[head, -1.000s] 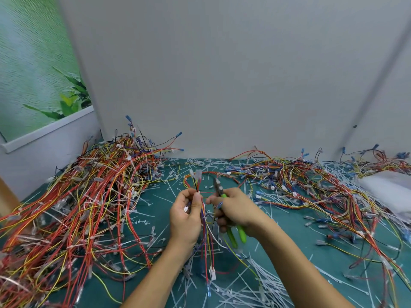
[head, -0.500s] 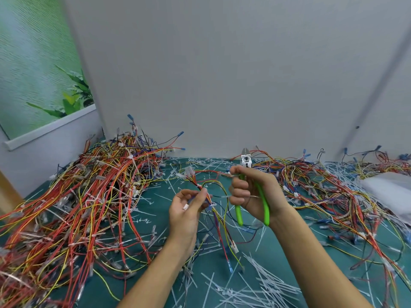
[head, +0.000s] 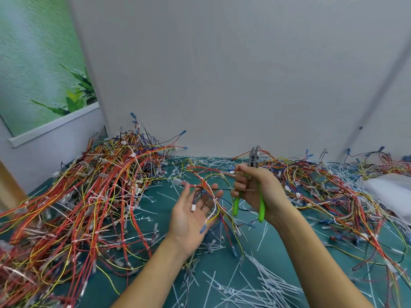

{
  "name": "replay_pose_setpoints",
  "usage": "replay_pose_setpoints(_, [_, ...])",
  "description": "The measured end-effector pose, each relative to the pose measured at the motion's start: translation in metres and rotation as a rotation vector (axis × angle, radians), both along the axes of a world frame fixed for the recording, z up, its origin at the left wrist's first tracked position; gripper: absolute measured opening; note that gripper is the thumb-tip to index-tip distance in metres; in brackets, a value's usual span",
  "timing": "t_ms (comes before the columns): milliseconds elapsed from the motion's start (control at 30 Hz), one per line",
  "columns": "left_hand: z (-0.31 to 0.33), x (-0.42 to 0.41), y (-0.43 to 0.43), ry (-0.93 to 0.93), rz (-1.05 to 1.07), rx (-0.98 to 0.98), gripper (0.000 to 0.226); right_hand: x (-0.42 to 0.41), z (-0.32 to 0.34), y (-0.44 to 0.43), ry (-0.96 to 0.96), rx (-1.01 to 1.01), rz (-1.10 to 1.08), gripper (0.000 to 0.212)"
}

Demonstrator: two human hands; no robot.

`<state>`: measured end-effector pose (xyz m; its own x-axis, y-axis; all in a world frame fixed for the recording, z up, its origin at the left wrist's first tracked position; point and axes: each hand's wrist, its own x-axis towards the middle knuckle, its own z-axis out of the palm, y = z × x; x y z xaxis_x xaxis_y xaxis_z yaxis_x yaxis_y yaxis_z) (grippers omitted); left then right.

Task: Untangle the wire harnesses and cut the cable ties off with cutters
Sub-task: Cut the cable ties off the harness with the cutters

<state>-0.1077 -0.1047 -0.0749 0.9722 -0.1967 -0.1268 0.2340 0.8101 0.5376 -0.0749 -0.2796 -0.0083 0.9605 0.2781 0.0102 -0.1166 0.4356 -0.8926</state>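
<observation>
My right hand (head: 255, 190) grips the green-handled cutters (head: 254, 160), jaws pointing up, above the middle of the green table. It also seems to pinch wires of a small multicoloured wire harness (head: 213, 192). That harness drapes loosely over my left hand (head: 193, 212), which lies palm up with straight fingers, a white connector on the palm. A big tangled pile of red, orange and yellow harnesses (head: 84, 201) lies at the left.
Another spread of harnesses (head: 329, 190) runs along the right. Cut white cable ties (head: 251, 287) litter the green table mat (head: 160, 203) in front. A white bag (head: 389, 192) lies at the far right. Grey walls close the back.
My left hand has opened from a pinch to a flat palm under the harness. My right hand lifted the cutters up and to the right, turning the jaws upward.
</observation>
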Motion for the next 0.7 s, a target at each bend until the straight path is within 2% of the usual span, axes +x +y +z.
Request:
replay_pose_setpoints(100, [-0.002, -0.001, 0.002, -0.014, -0.036, -0.025, 0.054, -0.001, 0.002, -0.002, -0.014, 0.010, 0.003, 0.013])
replay_pose_setpoints(267, [-0.002, -0.005, -0.007, -0.157, -0.119, 0.050, 0.022, -0.010, 0.005, 0.006, 0.051, 0.254, 0.264, 0.016])
replay_pose_setpoints(367, [-0.004, -0.007, -0.010, -0.188, -0.166, 0.123, 0.027, -0.014, 0.001, 0.014, 0.129, 0.349, 0.369, 0.020])
replay_pose_setpoints(600, [-0.007, -0.002, -0.014, -0.133, -0.081, 0.223, 0.032, -0.014, 0.000, 0.014, 0.164, 0.201, 0.315, 0.016])
replay_pose_setpoints(700, [-0.007, -0.003, -0.016, -0.135, -0.139, 0.235, 0.031, -0.015, 0.000, 0.013, 0.176, 0.208, 0.345, 0.017])
